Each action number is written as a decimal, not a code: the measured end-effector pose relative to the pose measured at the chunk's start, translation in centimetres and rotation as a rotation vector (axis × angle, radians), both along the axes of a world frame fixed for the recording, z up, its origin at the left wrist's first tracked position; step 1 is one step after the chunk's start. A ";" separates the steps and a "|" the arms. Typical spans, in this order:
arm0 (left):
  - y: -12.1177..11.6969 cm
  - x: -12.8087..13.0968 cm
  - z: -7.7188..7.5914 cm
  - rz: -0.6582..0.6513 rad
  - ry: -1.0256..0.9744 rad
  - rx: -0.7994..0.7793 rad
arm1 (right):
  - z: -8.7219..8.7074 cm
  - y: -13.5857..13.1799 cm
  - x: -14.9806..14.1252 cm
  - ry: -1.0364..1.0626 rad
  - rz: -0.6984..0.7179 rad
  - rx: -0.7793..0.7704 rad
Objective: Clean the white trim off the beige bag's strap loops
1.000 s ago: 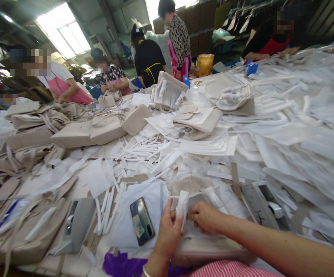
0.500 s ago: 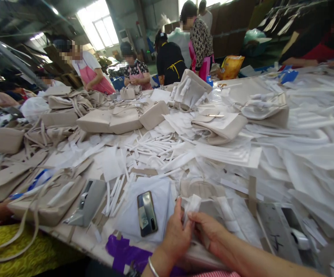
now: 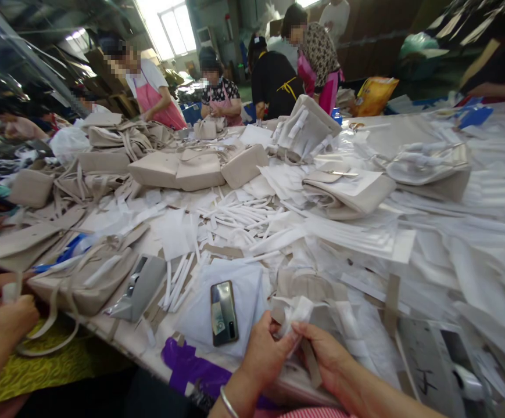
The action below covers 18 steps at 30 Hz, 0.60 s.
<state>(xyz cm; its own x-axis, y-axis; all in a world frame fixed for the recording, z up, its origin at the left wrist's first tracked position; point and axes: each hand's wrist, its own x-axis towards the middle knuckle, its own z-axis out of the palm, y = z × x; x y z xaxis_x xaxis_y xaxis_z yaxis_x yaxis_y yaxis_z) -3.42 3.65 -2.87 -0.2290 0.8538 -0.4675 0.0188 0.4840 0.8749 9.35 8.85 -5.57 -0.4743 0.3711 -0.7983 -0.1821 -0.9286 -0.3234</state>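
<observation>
White wrapping strip sits pinched between your left hand and right hand at six o'clock, both closed on it, held clear of the table clutter. Your phone lies at nine o'clock from it.

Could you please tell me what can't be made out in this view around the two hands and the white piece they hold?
- White wrap, head view: the left hand and right hand cover its lower part.
- Beige strap, head view: its upper end is hidden under the fingers.
- Phone, head view: screen content too small and glary to read.
</observation>
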 end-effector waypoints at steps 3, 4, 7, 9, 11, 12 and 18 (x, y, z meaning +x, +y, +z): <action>0.2 0.1 -0.2 0.020 -0.123 0.035 | 0.1 0.2 0.2 -0.029 0.016 0.014; 0.2 0.1 -0.3 0.025 -0.131 0.031 | 0.1 0.2 0.2 -0.021 0.008 0.024; 0.4 0.2 -0.3 0.024 -0.153 0.031 | -0.3 0.2 0.3 0.049 -0.012 0.048; 0.5 0.2 -0.2 0.017 -0.182 0.045 | -0.4 0.2 0.3 0.079 -0.015 0.053; 0.6 0.0 -0.1 -0.001 -0.199 0.051 | -0.1 0.4 0.3 0.076 -0.009 0.067; 0.6 -0.1 -0.2 -0.011 -0.194 0.041 | 0.2 0.6 0.5 0.055 0.006 0.073; -0.1 -1.0 -2.0 -0.026 -0.060 -0.119 | 2.7 3.1 3.8 -0.056 0.507 0.236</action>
<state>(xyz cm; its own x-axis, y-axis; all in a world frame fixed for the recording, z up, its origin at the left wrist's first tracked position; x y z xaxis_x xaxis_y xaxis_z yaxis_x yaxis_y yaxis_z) -4.41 3.60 -4.86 -0.1761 0.7966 -0.5783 -0.0181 0.5848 0.8110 13.14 12.00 -2.83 -0.5995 0.2794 -0.7500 0.2916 -0.7964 -0.5297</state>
